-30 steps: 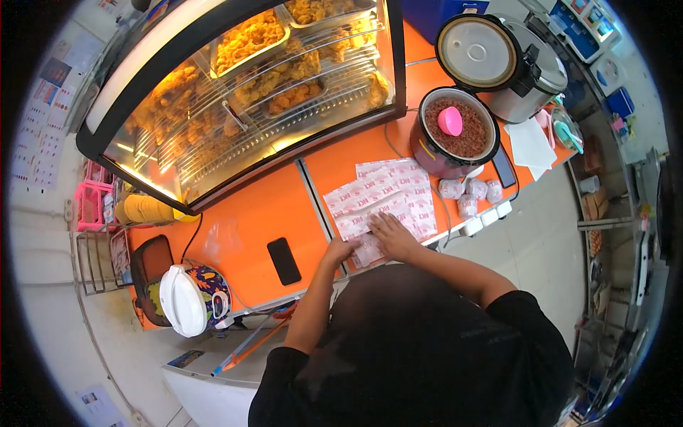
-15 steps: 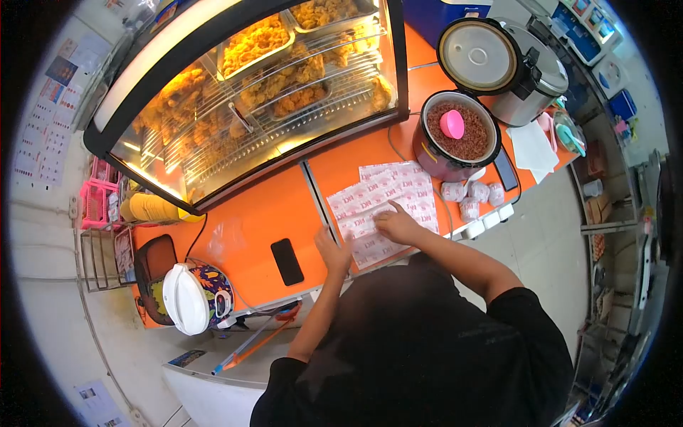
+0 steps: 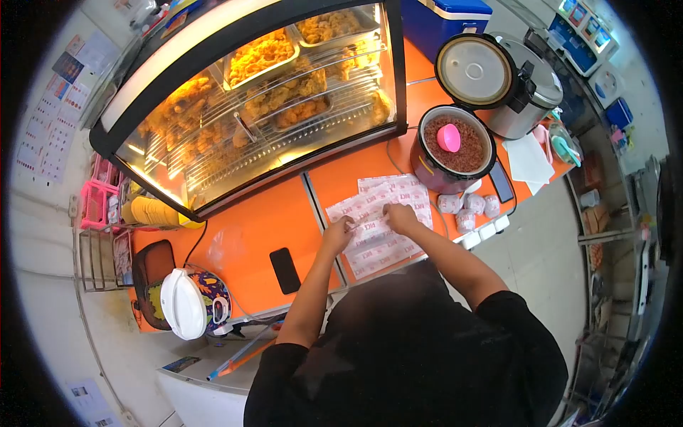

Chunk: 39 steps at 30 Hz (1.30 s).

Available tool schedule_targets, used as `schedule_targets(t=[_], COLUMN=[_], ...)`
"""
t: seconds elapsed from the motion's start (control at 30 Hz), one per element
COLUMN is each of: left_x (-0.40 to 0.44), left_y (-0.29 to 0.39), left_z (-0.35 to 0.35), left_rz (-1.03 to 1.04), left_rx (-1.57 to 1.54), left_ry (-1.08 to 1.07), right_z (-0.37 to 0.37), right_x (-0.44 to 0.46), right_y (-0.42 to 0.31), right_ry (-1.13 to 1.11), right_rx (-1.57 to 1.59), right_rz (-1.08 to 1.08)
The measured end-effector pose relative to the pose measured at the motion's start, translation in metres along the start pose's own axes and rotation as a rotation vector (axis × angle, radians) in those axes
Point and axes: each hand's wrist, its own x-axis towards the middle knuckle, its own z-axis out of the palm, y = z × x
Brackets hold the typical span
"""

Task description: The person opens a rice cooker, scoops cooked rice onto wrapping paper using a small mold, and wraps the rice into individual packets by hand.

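Printed white-and-pink wrapping paper [image 3: 380, 245] lies in overlapping sheets on the orange counter in front of me. My left hand [image 3: 339, 234] is closed on the left side of the paper, fingers curled at its edge. Farther right, my right hand [image 3: 402, 218] pinches the paper near its middle, and the sheet looks slightly raised between both hands. Beyond the sheets stands an open rice cooker [image 3: 455, 146] of reddish-brown rice with a pink scoop [image 3: 448, 138] in it. Several small wrapped bundles [image 3: 466, 219] sit right of the paper.
A lit glass display case [image 3: 256, 107] of fried chicken fills the back left. A black phone [image 3: 285, 270] and a patterned pot with a white lid [image 3: 186, 304] are on the left. Another phone [image 3: 501, 182] and white sheets [image 3: 528, 164] lie at the right.
My left hand has moved from beside the paper onto its left edge and closed there. My right hand has shifted slightly and now pinches the sheet. The view has moved a little.
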Motion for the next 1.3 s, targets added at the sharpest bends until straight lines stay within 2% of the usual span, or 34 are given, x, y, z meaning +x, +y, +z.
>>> schedule_targets(t=[0.03,0.13,0.2,0.23,0.3,0.4,0.43,0.5,0.6,0.63,0.67,0.77,0.8,0.83,0.9,1.0,1.03,1.1,1.17,1.2,1.3], left_x=[0.000,-0.005,-0.010,-0.013,-0.019,-0.013,-0.011,-0.018,-0.038,-0.047,-0.057,-0.075,-0.079,-0.079,-0.068,-0.054,-0.047,-0.037,-0.021,-0.016,-0.006], left_y=[-0.003,-0.005,0.005,0.010,0.018,0.006,0.000,-0.012,-0.015,-0.009,0.001,0.015,0.012,0.009,-0.010,-0.022,-0.023,-0.030,-0.038,-0.041,0.022], left_z=[0.002,0.009,0.009,0.009,0.010,0.021,0.027,0.041,0.040,0.036,0.030,0.027,0.031,0.034,0.044,0.039,0.035,0.027,0.024,0.028,0.010], left_rz=[-0.018,-0.086,-0.134,-0.065,0.071,0.121,0.202,0.362,0.489,0.473,0.462,0.466,0.462,0.459,0.400,0.282,0.238,0.118,0.007,-0.009,-0.192], left_rx=[-0.004,0.074,0.245,0.332,0.508,0.496,0.499,0.503,0.612,0.585,0.555,0.524,0.541,0.560,0.587,0.548,0.520,0.308,0.101,0.168,0.568], left_ry=[0.017,0.057,0.081,0.176,0.365,0.194,0.233,0.308,0.319,0.300,0.281,0.248,0.243,0.242,0.178,0.010,-0.058,-0.142,-0.212,-0.156,-0.243], right_z=[0.001,0.013,0.016,0.018,0.020,0.032,0.034,0.041,0.052,0.053,0.048,0.031,0.038,0.049,0.073,0.033,0.030,0.024,0.024,0.021,0.004], right_x=[0.000,-0.011,-0.013,-0.012,-0.006,0.001,0.005,-0.002,-0.025,-0.033,-0.043,-0.080,-0.080,-0.075,-0.063,-0.051,-0.044,-0.035,-0.014,0.002,0.026], right_y=[-0.003,-0.014,-0.016,-0.015,-0.014,-0.010,-0.006,0.002,0.011,0.013,0.009,0.007,0.015,0.025,0.043,0.029,0.030,0.035,0.035,0.035,0.012], right_ry=[-0.014,0.277,0.428,0.503,0.344,0.135,0.077,0.164,0.245,0.266,0.144,0.190,0.092,0.119,0.174,-0.101,-0.080,-0.036,-0.159,-0.213,-0.417], right_rx=[0.000,-0.027,-0.105,-0.143,-0.181,-0.071,-0.010,0.088,0.215,0.253,0.287,0.363,0.306,0.303,0.294,0.221,0.280,0.395,0.224,0.133,0.019], right_rz=[0.043,0.026,-0.122,-0.199,-0.127,-0.026,0.008,-0.084,-0.264,-0.328,-0.237,-0.446,-0.405,-0.393,-0.377,-0.174,-0.211,-0.281,-0.274,-0.274,-0.062])
